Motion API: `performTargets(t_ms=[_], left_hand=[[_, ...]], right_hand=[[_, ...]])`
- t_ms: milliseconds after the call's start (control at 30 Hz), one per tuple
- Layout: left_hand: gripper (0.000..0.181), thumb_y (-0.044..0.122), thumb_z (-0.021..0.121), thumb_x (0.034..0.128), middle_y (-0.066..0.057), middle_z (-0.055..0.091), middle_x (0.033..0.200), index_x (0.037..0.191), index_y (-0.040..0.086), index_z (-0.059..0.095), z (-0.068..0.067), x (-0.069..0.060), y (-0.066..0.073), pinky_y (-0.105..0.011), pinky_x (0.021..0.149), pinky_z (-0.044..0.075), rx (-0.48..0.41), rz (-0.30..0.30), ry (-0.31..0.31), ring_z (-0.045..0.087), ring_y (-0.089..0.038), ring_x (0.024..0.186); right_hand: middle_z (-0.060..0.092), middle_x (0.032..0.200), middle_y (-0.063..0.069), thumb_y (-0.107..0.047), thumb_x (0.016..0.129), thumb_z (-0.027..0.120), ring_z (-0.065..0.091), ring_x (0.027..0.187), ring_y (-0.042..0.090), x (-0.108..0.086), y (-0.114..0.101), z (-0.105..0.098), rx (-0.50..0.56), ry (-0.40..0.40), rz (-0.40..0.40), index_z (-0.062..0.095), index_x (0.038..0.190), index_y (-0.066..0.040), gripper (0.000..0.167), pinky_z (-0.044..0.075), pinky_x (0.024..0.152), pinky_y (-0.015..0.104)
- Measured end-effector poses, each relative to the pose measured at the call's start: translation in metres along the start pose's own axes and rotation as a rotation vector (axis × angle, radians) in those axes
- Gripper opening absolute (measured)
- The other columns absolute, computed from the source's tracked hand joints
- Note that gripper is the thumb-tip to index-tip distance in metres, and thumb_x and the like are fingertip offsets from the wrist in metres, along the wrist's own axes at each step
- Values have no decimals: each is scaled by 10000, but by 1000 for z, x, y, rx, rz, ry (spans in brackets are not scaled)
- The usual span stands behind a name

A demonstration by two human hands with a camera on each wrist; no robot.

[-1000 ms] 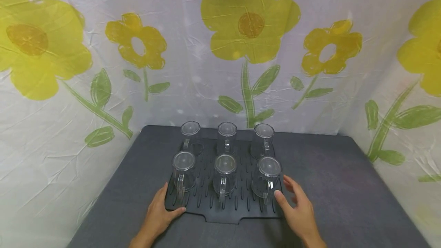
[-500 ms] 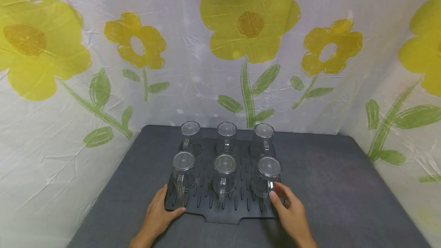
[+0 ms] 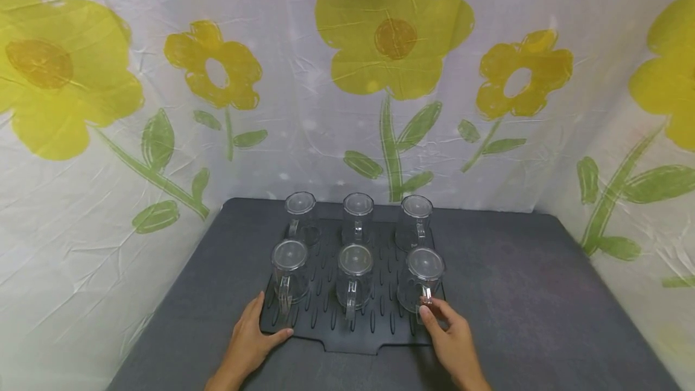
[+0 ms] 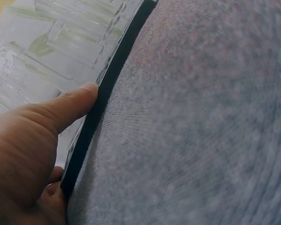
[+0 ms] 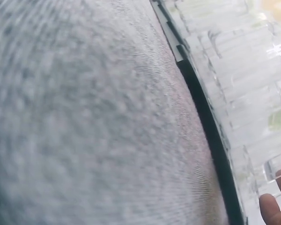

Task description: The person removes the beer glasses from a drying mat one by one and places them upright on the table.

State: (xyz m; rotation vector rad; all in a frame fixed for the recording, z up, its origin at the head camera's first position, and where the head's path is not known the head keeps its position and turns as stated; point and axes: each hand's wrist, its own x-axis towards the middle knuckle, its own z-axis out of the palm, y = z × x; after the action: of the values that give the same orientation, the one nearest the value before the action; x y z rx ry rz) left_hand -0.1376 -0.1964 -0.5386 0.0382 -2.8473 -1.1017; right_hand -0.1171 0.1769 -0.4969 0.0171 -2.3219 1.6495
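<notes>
Several clear glass mugs stand upside down in two rows on a black ribbed drying mat (image 3: 350, 336), handles toward me. My left hand (image 3: 247, 333) holds the mat's front left corner, thumb at the front edge and fingers along the left side. In the left wrist view the thumb (image 4: 79, 101) lies against the mat's dark rim. My right hand (image 3: 453, 333) is at the handle of the front right glass mug (image 3: 425, 264), with thumb and fingers around its lower part. That mug stays on the mat. The front middle mug (image 3: 355, 261) and front left mug (image 3: 290, 255) are untouched.
Three more mugs form the back row, among them the back right mug (image 3: 416, 207). The mat lies on a dark grey table (image 3: 516, 294). A white curtain (image 3: 293, 137) with yellow flowers encloses the back and sides. Grey knitted fabric (image 4: 201, 117) fills much of both wrist views.
My right hand has moved left from beside the front right mug onto its handle, and its fingers have closed in. The left hand, the mat and the mugs have stayed in place.
</notes>
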Motion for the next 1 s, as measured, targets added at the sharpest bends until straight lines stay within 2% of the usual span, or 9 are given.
performTargets(t_ms=[200,500,600,733,1000], left_hand=[[1109,439,852,700,-334,350,1419,1463,-110,263,1,0,-1,-615,1013,335,1,-10,3,354,-500,1285],[1105,428,857,696,-337,354,1414,1459,-113,269,0,0,0,-617,1008,341,6,-8,12,360,-505,1279],[1109,438,854,698,-340,350,1414,1460,-113,267,0,-1,0,-621,1005,340,11,-19,6,358,-509,1278],[1114,447,851,698,-339,345,1418,1463,-110,262,-1,-2,2,-623,1006,337,13,-33,-3,353,-509,1280],[1114,441,853,698,-340,346,1416,1461,-113,261,-1,-2,2,-626,1005,336,8,-39,-7,351,-508,1282]], right_hand=[[686,1066,111,-126,962,621,610,945,141,-1,0,2,50,-5,4,677,1108,19,213,539,752,252],[652,1072,223,-121,1005,539,638,982,273,-2,2,6,203,-54,48,634,1063,71,222,573,732,360],[637,1054,263,-102,1015,511,650,977,269,-3,4,8,249,-62,52,610,1036,88,214,574,738,362],[623,1046,288,-79,1022,484,652,973,245,-4,4,9,278,-79,28,591,1016,99,207,574,743,351],[640,995,248,-55,1014,488,661,929,228,-5,-3,7,229,-83,-70,634,991,52,182,567,752,307]])
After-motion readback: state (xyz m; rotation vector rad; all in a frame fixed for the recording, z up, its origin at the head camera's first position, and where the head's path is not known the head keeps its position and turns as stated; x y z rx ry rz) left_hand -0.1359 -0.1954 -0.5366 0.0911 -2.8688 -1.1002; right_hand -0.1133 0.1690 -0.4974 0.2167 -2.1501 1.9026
